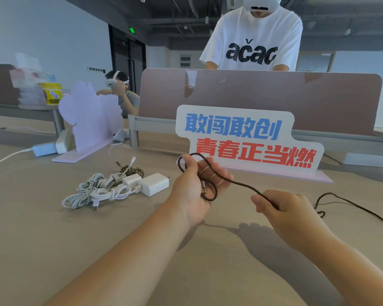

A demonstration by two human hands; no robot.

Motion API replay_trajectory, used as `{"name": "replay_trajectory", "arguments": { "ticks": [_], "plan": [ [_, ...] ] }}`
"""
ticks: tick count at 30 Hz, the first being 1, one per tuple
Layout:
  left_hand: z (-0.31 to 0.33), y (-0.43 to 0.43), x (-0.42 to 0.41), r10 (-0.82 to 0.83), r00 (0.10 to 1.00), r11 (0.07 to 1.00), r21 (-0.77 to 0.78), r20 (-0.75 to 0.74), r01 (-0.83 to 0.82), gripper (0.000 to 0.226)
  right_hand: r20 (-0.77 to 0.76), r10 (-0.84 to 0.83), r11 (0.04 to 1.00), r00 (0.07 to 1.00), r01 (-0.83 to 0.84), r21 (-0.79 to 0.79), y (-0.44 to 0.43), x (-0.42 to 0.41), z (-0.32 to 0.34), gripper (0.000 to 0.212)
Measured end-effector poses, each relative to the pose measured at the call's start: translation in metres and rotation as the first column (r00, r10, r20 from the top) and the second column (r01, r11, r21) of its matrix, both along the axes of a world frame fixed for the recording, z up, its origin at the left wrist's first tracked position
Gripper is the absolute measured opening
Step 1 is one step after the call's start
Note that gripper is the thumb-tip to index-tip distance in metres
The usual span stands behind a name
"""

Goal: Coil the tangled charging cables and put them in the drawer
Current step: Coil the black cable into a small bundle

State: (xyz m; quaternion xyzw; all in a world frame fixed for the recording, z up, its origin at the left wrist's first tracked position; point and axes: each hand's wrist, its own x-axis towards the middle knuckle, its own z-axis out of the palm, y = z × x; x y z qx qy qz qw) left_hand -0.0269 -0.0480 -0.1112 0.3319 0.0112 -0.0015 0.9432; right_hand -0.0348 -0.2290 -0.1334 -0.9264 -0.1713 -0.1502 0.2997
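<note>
dark cable (241, 183) looped, white cables (111, 181) bundled

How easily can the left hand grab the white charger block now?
Probably yes: the white charger block lies just beside the left hand, nothing between them. But that hand holds loops of the dark cable, so grabbing would likely mean dropping them first.
</note>
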Motion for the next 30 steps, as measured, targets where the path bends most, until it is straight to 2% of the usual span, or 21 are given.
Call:
{"name": "replay_trajectory", "arguments": {
  "ticks": [3,5,7,9,11,13,15,16,18,20,22,23,25,30],
  "plan": [
    [-0.002,0.002,0.004,0.027,0.994,1.0,0.007,-0.105,-0.026,0.051,0.165,0.073,0.997,0.984,-0.073,-0.006,0.001,-0.004,0.001,0.027],
    [-0.003,0.004,0.007,0.039,0.989,0.997,0.07,-0.142,-0.029,0.049,0.238,0.112,0.994,0.965,-0.108,-0.031,0.003,-0.006,0.0,0.016],
    [-0.005,0.004,0.009,0.051,0.984,0.984,0.177,-0.173,-0.02,0.048,0.262,0.111,0.994,0.959,-0.104,-0.039,0.005,-0.005,-0.001,0.015],
    [-0.01,0.003,0.011,0.09,0.979,0.93,0.367,-0.181,-0.017,0.047,0.259,0.049,0.998,0.965,-0.038,-0.048,0.007,-0.006,0.001,0.018],
    [-0.015,0.002,0.011,0.126,0.977,0.819,0.573,-0.172,-0.004,0.048,0.289,-0.026,0.998,0.957,0.04,-0.043,0.004,-0.005,0.002,0.027],
    [-0.02,0.002,0.01,0.127,0.984,0.617,0.787,-0.122,0.017,0.046,0.321,-0.056,0.996,0.945,0.077,-0.053,0.003,-0.005,0.003,0.028],
    [-0.025,-0.001,0.006,0.049,0.996,0.413,0.91,-0.07,0.043,0.046,0.382,0.008,0.998,0.924,0.019,-0.066,0.005,-0.004,-0.001,0.013],
    [-0.025,-0.004,0.003,-0.013,0.996,0.38,0.922,-0.083,0.082,0.049,0.417,0.044,0.998,0.908,-0.02,-0.062,0.007,-0.004,-0.002,0.005],
    [-0.024,-0.009,-0.004,-0.204,0.955,0.424,0.86,-0.215,0.284,0.062,0.456,0.071,0.997,0.887,-0.061,-0.038,0.009,-0.005,-0.003,0.014],
    [-0.02,-0.011,-0.01,-0.435,0.825,0.45,0.707,-0.359,0.545,0.078,0.491,0.055,0.998,0.87,-0.068,0.009,0.009,-0.005,-0.002,0.016],
    [-0.018,-0.009,-0.011,-0.583,0.712,0.415,0.611,-0.391,0.675,0.085,0.49,-0.001,0.996,0.872,-0.04,0.073,0.009,-0.006,0.0,0.007],
    [-0.017,-0.008,-0.012,-0.623,0.682,0.39,0.603,-0.383,0.695,0.084,0.467,-0.037,0.995,0.884,-0.012,0.1,0.008,-0.006,0.001,0.003],
    [-0.016,-0.006,-0.013,-0.655,0.664,0.353,0.632,-0.36,0.69,0.075,0.424,-0.086,0.993,0.902,0.041,0.112,0.004,-0.005,0.002,0.015],
    [-0.015,-0.003,-0.016,-0.672,0.649,0.272,0.695,-0.357,0.665,0.054,0.46,0.011,0.996,0.888,-0.049,0.071,0.006,-0.004,-0.003,0.01]
  ]
}}
